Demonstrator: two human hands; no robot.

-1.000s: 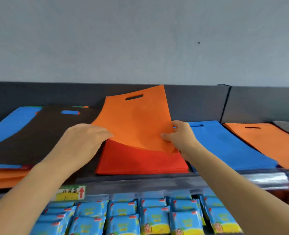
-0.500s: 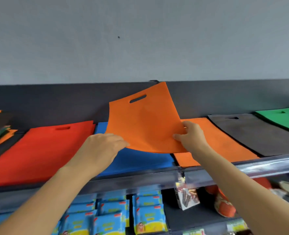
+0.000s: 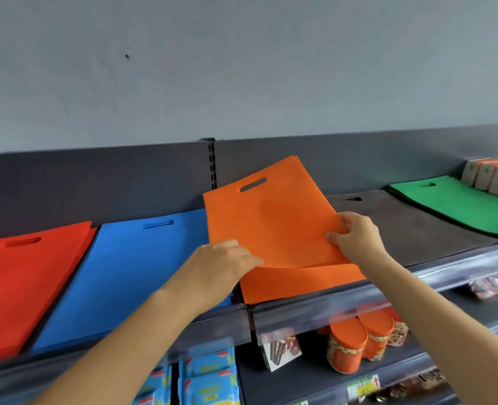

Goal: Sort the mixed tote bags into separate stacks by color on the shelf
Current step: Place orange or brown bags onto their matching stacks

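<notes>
While held tilted at frame centre, orange tote bag [image 3: 271, 223] just above orange stack [image 3: 297, 283] on shelf [image 3: 300, 312], left hand [image 3: 223, 266] gripping its lower-left corner, right hand [image 3: 357, 239] pinching its right edge

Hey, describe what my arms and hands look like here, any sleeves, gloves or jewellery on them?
The left hand and right hand are bare: no gloves, and no rings show on the visible fingers. The left forearm and right forearm are uncovered to the frame edge, with no sleeve, watch or bracelet in view.
</notes>
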